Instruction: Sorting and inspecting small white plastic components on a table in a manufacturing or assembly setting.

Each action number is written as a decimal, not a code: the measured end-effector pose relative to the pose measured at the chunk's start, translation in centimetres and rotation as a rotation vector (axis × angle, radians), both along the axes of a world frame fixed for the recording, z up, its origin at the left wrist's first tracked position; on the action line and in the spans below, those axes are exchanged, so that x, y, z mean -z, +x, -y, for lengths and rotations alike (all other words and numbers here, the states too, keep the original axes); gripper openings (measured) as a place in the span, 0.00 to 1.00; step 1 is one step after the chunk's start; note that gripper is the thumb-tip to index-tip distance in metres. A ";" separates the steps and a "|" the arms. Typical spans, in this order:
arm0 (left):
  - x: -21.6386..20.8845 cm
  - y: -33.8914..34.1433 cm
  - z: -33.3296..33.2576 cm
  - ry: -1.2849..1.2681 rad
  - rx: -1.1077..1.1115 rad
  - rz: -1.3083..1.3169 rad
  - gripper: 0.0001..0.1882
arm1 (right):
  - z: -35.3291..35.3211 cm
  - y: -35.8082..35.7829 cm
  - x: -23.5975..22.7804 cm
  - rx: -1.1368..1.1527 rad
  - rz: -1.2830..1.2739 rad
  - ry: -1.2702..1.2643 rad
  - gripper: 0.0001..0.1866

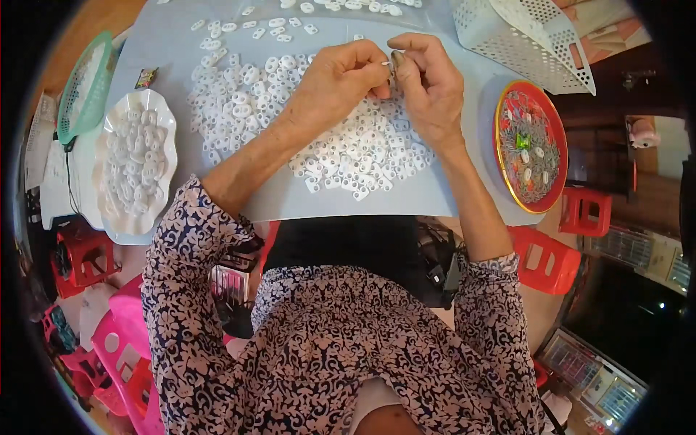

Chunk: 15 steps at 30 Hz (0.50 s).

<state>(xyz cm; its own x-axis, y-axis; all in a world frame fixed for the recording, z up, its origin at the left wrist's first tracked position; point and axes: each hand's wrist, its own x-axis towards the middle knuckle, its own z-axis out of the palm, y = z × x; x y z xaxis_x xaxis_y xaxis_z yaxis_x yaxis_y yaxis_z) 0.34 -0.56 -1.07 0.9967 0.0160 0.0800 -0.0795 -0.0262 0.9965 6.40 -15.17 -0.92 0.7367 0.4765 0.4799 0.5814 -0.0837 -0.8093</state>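
Over the far middle of the table, my left hand (346, 78) and my right hand (433, 85) meet at the fingertips. Thumb and fingers of the left hand pinch a small white plastic piece (386, 63), seen nearly edge-on. My right fingers are closed against its other side; what they hold is too small to make out. Beneath both hands spreads a heap of small white plastic pieces with round holes (355, 156). To the right lies a red, gold-rimmed round tray (556, 187) with many small grey metal parts, a few white pieces and a green wrapper.
At left stands a white wavy-edged dish (101, 181) of white pieces, near a green basket (67, 119) and a small wrapped packet (146, 77). A white perforated basket (500, 45) sits at the far right. Red stools (544, 261) stand below the table edge.
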 end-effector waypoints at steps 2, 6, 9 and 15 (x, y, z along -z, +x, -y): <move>0.1 0.0 0.3 -0.061 -0.034 0.063 0.08 | -0.1 -0.1 0.1 0.018 0.015 0.009 0.07; 0.2 -0.1 0.2 -0.062 -0.030 0.034 0.07 | -0.1 0.0 0.1 0.022 0.040 -0.002 0.07; 0.2 0.1 0.2 -0.085 -0.015 0.039 0.07 | 0.1 0.0 -0.1 0.002 -0.014 0.011 0.06; 0.0 0.0 -0.3 -0.118 0.005 0.067 0.07 | 0.8 0.7 -0.5 -0.156 -0.195 0.071 0.07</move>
<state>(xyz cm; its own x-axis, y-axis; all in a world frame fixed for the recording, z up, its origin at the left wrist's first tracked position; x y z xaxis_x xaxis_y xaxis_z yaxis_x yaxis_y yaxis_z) 0.34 -0.30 -1.09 0.9893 0.0239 0.1438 -0.1454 0.0917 0.9851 7.07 -15.99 -0.40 0.7388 0.5617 0.3724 0.4152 0.0558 -0.9080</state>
